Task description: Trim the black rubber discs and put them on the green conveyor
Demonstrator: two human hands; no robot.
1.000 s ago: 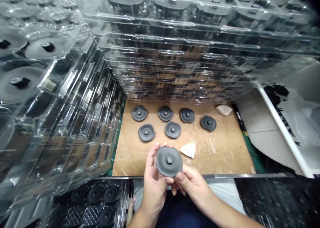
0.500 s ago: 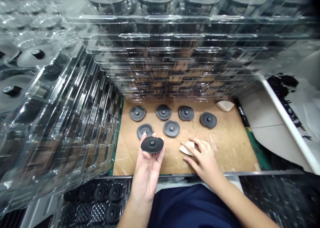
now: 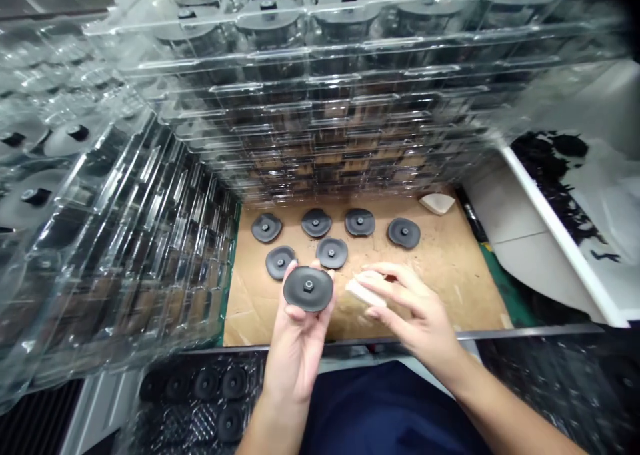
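Observation:
My left hand [image 3: 299, 348] holds a black round disc with a small central stud [image 3: 309, 289], its studded face turned up, above the front of the brown board [image 3: 450, 288]. My right hand [image 3: 415, 315] pinches a small white pad [image 3: 367, 290] between thumb and fingers, just right of that disc and apart from it. Several similar black discs lie on the board beyond my hands, among them one at the far left [image 3: 267, 228] and one at the right [image 3: 404, 232]. The underside of the held disc is hidden.
Tall stacks of clear plastic trays rise at the back [image 3: 320, 108] and on the left [image 3: 165, 228]. Another white pad [image 3: 437, 203] lies at the board's back right corner. A white-edged bin [image 3: 555, 222] holding black scraps stands right. A tray of black discs [image 3: 200, 408] sits below left.
My right hand has lifted the white pad off the board and brought it closer to the held disc. My left hand has tilted the disc's face more towards me. The view has shifted slightly.

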